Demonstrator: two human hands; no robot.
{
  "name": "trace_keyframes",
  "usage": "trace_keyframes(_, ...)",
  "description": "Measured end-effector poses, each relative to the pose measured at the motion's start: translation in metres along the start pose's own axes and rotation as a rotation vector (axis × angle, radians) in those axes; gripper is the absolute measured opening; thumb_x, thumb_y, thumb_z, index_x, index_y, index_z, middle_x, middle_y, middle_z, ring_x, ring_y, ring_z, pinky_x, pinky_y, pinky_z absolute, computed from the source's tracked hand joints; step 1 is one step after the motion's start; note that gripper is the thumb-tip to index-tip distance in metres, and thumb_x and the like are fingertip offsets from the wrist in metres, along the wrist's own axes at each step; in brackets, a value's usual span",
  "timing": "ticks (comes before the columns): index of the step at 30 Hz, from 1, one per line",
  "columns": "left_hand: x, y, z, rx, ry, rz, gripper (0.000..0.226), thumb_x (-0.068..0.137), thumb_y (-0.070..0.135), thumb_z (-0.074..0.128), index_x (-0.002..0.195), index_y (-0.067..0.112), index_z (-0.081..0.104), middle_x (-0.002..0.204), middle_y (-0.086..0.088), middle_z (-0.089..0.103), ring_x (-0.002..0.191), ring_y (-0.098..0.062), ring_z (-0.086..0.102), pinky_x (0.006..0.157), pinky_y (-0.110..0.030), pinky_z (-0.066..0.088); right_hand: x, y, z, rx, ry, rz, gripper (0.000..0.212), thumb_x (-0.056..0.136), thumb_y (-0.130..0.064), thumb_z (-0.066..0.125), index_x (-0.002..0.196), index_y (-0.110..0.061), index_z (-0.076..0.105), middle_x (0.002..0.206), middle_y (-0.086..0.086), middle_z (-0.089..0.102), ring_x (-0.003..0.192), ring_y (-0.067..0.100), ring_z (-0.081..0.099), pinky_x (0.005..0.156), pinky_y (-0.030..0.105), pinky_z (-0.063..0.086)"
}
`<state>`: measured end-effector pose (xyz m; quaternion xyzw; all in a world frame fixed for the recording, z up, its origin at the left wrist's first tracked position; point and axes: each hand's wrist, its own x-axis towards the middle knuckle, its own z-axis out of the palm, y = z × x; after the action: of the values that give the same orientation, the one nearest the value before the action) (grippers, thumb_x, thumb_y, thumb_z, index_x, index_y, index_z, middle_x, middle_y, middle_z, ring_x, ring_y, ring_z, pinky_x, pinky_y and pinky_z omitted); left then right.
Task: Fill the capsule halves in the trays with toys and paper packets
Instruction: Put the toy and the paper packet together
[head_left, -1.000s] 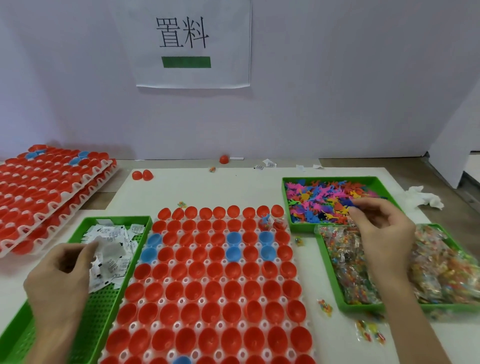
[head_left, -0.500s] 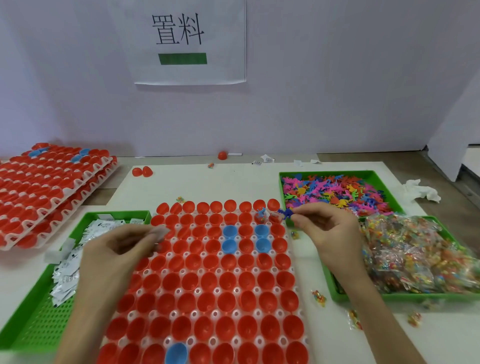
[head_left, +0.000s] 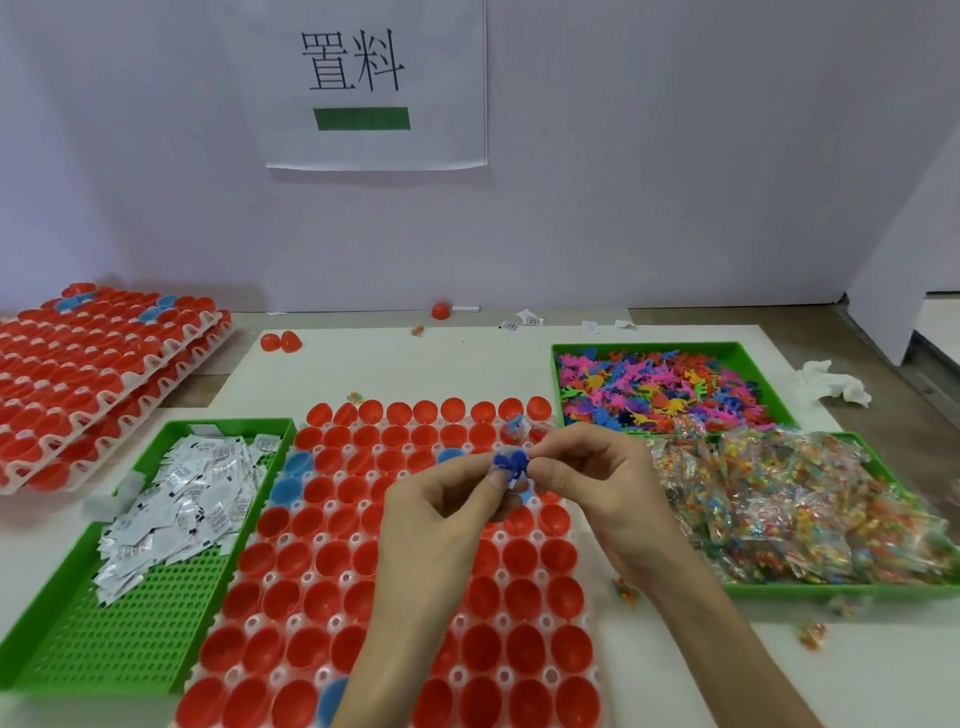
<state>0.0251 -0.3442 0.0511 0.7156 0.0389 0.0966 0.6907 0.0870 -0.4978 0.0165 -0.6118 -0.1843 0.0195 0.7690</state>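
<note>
I read this as the loading step: my left hand (head_left: 441, 519) and right hand (head_left: 597, 483) meet above the far rows of the tray (head_left: 304, 577), together pinching a small blue toy (head_left: 511, 462) at the fingertips. Next it should go down into an empty red half (head_left: 555, 521) just below, with a clean release. The toy looks flat, soft and spiky-limbed. I cannot identify the white scrap (head_left: 513, 485) under it.
</note>
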Motion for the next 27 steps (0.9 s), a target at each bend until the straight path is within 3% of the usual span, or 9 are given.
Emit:
trace_keyframes(2,-0.002,0.000,-0.001,0.070,-0.038,-0.012,0.043,0.094,0.009,0.067,0.082,0.049,0.079,0.082,0.004,0.079,0.078,-0.010,0.075,0.072,-0.014,0.055,0.000,-0.001,0.000,-0.065,0.011,-0.006,0.010,0.074,-0.021,0.084,0.082,-0.025,0.080,0.082,0.003,0.075,0.080,0.016,0.072,0.072,0.024,0.056)
trace_keyframes(7,-0.001,-0.001,-0.009,0.225,-0.098,-0.060,0.037,0.097,0.008,0.062,0.084,0.039,0.076,0.076,0.005,0.077,0.072,-0.007,0.072,0.069,-0.012,0.053,0.001,-0.006,-0.003,-0.185,-0.051,0.025,0.013,0.080,-0.005,0.078,0.083,-0.017,0.079,0.084,0.006,0.074,0.081,0.018,0.071,0.074,0.026,0.056)
trace_keyframes(12,0.001,0.004,-0.016,0.264,-0.094,-0.081,0.063,0.097,0.007,0.059,0.074,0.065,0.070,0.077,0.005,0.075,0.075,-0.009,0.069,0.069,-0.014,0.054,-0.001,-0.012,-0.005,-0.233,-0.138,0.038,0.021,0.086,0.008,0.069,0.086,-0.011,0.076,0.084,0.002,0.072,0.082,0.012,0.069,0.076,0.021,0.054)
trace_keyframes(14,0.001,0.004,-0.018,0.294,-0.112,-0.072,0.064,0.097,0.008,0.058,0.074,0.067,0.068,0.077,0.005,0.075,0.075,-0.009,0.069,0.068,-0.013,0.053,-0.001,-0.013,-0.005,-0.248,-0.176,0.050,0.019,0.087,0.008,0.069,0.087,-0.009,0.076,0.085,0.001,0.073,0.082,0.011,0.069,0.076,0.021,0.053)
trace_keyframes(18,0.000,0.004,-0.021,0.326,-0.167,-0.049,0.050,0.097,0.017,0.058,0.079,0.063,0.071,0.074,0.006,0.074,0.069,-0.002,0.067,0.067,-0.011,0.051,-0.002,-0.010,-0.002,-0.273,-0.178,0.049,0.014,0.085,0.005,0.072,0.089,-0.008,0.077,0.087,0.004,0.074,0.083,0.013,0.069,0.075,0.022,0.052)
trace_keyframes(20,0.000,0.004,-0.021,0.294,-0.194,-0.039,0.026,0.095,0.038,0.057,0.083,0.054,0.074,0.073,0.006,0.073,0.068,-0.002,0.065,0.068,-0.011,0.050,-0.002,-0.009,0.000,-0.249,-0.152,0.047,0.014,0.084,0.003,0.075,0.088,-0.010,0.077,0.085,0.007,0.073,0.080,0.014,0.069,0.073,0.022,0.053)
trace_keyframes(22,-0.001,0.002,-0.021,0.306,-0.232,-0.037,0.022,0.088,0.054,0.054,0.086,0.046,0.074,0.073,0.005,0.073,0.069,-0.004,0.066,0.070,-0.014,0.051,-0.002,-0.008,0.000,-0.219,-0.137,0.039,0.016,0.082,0.003,0.076,0.088,-0.012,0.076,0.083,0.010,0.071,0.077,0.015,0.069,0.070,0.022,0.054)
trace_keyframes(24,-0.002,0.001,-0.020,0.343,-0.229,-0.005,0.012,0.091,0.044,0.063,0.088,0.046,0.074,0.078,0.003,0.074,0.074,-0.013,0.069,0.072,-0.022,0.055,-0.003,-0.009,0.000,-0.219,-0.156,0.031,0.016,0.082,0.001,0.078,0.089,-0.013,0.076,0.082,0.011,0.069,0.074,0.016,0.068,0.068,0.021,0.054)
trace_keyframes(27,-0.003,0.000,-0.021,0.378,-0.177,0.008,0.021,0.092,0.023,0.069,0.083,0.040,0.077,0.076,0.005,0.074,0.073,-0.018,0.069,0.071,-0.028,0.056,-0.002,-0.013,-0.005,-0.247,-0.148,0.027,0.014,0.083,-0.004,0.078,0.092,-0.016,0.077,0.085,0.008,0.071,0.078,0.023,0.069,0.070,0.025,0.056)
